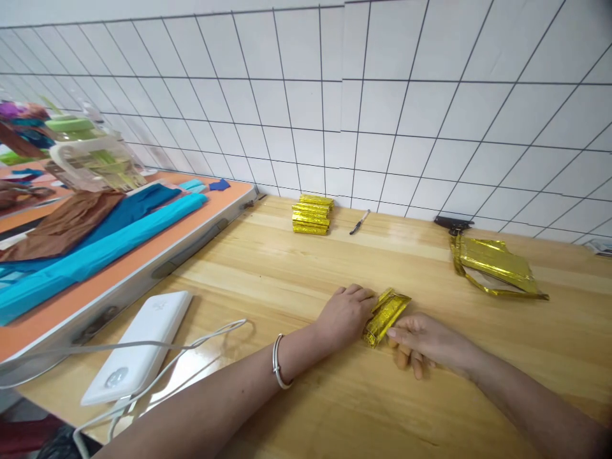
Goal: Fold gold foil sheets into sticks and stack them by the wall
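A small folded piece of gold foil (pixel 391 313) lies on the wooden table, tilted between my two hands. My left hand (pixel 347 315), with a silver bangle at the wrist, is closed against its left edge, and the fingertips are partly hidden. At the lower right edge of the foil, my right hand (pixel 423 341) pinches with thumb and forefinger, its other fingers curled below. Farther back stands a stack of folded gold foil pieces (pixel 312 215). On the right lies a larger folded gold foil sheet (pixel 497 262) beside a black clip-like object (pixel 454 223).
A pen (pixel 359 222) lies near the tiled wall (pixel 306 102). At left are a white power bank (pixel 141 344) with cables (pixel 205 341), and an orange-topped board (pixel 224 207) bearing a blue roll (pixel 119 245), brown cloth or film (pixel 67 223) and a green-lidded jug (pixel 95 150).
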Available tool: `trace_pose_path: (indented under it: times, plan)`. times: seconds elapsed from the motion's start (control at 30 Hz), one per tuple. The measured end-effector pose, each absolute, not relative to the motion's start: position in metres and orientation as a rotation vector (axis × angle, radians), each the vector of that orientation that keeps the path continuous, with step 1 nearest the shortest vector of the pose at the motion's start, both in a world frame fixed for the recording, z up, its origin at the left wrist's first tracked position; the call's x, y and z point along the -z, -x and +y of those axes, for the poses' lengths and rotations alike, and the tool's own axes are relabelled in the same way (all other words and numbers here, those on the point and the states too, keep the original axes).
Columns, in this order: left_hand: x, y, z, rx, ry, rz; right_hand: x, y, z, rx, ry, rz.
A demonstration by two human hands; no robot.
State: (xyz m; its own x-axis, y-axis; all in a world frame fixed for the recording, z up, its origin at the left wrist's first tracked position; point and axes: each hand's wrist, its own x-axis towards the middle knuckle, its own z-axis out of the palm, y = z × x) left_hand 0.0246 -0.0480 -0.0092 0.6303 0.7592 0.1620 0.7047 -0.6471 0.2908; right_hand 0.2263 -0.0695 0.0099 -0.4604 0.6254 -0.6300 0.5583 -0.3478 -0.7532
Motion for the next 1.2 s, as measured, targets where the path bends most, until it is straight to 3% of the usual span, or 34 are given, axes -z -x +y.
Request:
trace_pose_path:
  times: [0.13,0.33,0.57,0.8,1.2]
  plan:
    - [0.011,-0.024,-0.038,-0.358,-2.521,1.32,-0.021,-0.261,-0.06,-1.77,1.605,-1.926]
    - [0.01,-0.028,-0.026,-0.219,-2.404,1.368,-0.02,-0.287,-0.029,-1.043,1.665,-2.048]
    - [0.002,-0.034,-0.016,-0.242,-2.508,1.346,0.016,-0.273,-0.001,-0.852,1.412,-2.158]
    - [0.006,-0.024,-0.003,-0.362,-2.526,1.274,0.009,-0.262,0.007,-0.714,1.321,-2.461]
    - [0.014,0.015,-0.006,-0.435,-2.384,1.287,0.02,-0.268,0.006,-0.559,1.219,-2.521]
